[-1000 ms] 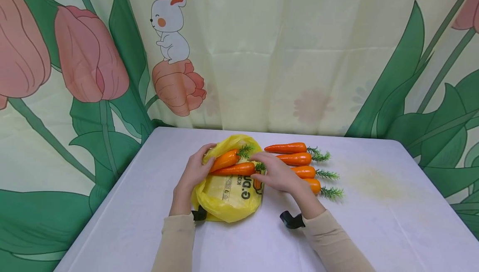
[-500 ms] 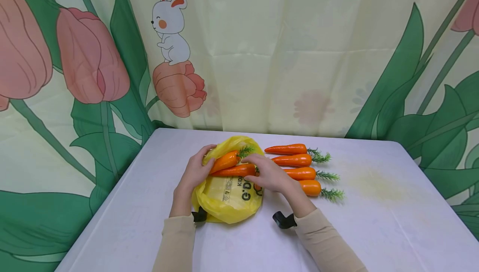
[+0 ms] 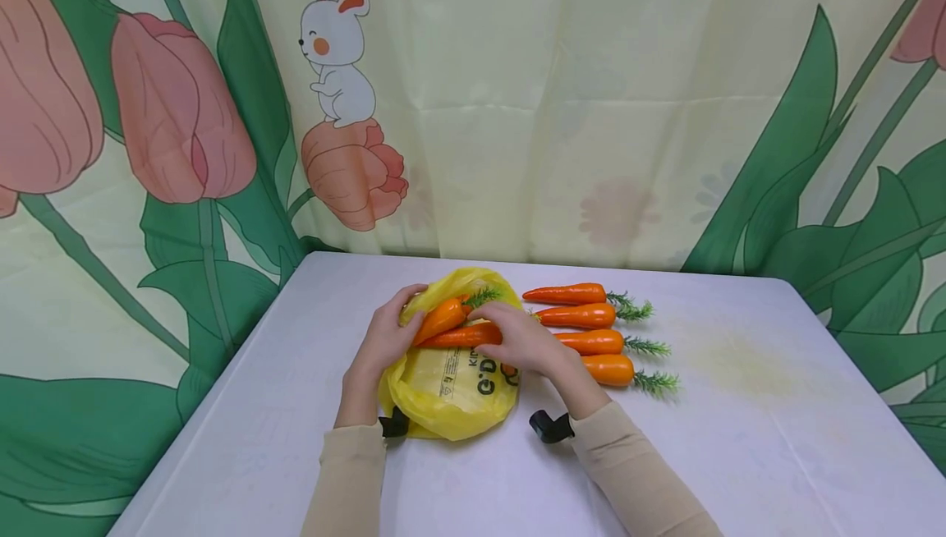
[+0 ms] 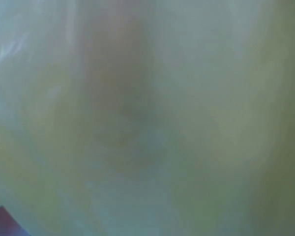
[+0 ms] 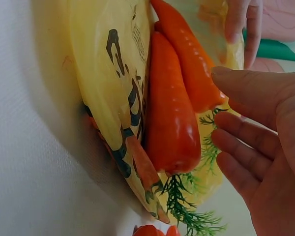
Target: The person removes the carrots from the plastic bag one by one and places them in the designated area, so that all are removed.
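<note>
A yellow plastic bag (image 3: 447, 420) with dark print lies on the table, its mouth spread. My left hand (image 3: 386, 333) grips its left rim, thumb on the inner side beside the carrots. Two carrots with green tops rest in the mouth: an upper carrot (image 3: 442, 318) and a lower carrot (image 3: 461, 335). My right hand (image 3: 523, 341) reaches over the bag's right side, fingers loosely bent near the lower carrot's top. In the right wrist view that hand (image 5: 270, 128) holds nothing, beside the near carrot (image 5: 172, 113). Blurred yellow plastic (image 4: 147, 118) fills the left wrist view.
To the right of the bag, several more carrots (image 3: 594, 343) lie in a column, green tops pointing right. A white cloth covers the table (image 3: 739, 438). Behind it hangs a curtain (image 3: 591, 110) printed with tulips and a rabbit.
My right hand has moved left over the bag and now hides the lower carrot's green top. The left hand stays at the bag's rim. The carrots on the table have not moved.
</note>
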The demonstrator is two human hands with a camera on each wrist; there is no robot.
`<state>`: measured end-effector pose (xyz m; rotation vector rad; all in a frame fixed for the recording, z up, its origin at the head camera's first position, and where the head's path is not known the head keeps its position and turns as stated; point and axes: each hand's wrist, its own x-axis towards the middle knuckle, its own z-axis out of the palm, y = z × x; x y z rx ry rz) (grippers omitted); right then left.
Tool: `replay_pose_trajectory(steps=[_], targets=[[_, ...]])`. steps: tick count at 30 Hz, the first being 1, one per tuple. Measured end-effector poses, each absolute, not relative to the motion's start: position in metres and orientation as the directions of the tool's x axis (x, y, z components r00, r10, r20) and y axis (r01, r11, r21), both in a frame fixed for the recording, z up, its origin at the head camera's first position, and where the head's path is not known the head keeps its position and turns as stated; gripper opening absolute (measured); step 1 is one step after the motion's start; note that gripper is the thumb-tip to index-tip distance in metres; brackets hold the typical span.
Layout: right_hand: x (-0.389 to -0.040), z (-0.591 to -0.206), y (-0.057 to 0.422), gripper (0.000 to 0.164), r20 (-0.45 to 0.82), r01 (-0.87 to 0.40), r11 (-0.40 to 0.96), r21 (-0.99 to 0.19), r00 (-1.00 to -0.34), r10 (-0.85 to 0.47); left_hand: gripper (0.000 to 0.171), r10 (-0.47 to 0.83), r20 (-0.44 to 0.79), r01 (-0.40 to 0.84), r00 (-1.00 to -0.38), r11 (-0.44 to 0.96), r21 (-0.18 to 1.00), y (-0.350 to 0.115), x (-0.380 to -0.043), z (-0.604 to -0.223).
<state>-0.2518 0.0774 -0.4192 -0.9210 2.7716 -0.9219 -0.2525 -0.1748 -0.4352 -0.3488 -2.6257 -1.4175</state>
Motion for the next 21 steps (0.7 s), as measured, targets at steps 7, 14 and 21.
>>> replay_pose_trajectory(steps=[7, 14, 21], targets=[[-0.257, -0.420, 0.075, 0.045, 0.075, -0.491, 0.660, -0.568, -0.830, -0.553, 0.042, 0.142, 0.231, 0.271, -0.962, 0.529, 0.804, -0.174, -0.253, -0.435], [-0.262, -0.428, 0.072, 0.045, 0.041, -0.497, 0.705, -0.506, -0.830, -0.556, 0.042, 0.147, 0.230, 0.273, -0.962, 0.528, 0.805, -0.172, -0.253, -0.436], [-0.265, -0.429, 0.064, 0.044, 0.020, -0.510, 0.739, -0.441, -0.828, -0.561, 0.041, 0.136, 0.214, 0.254, -0.967, 0.526, 0.812, -0.172, -0.255, -0.436]])
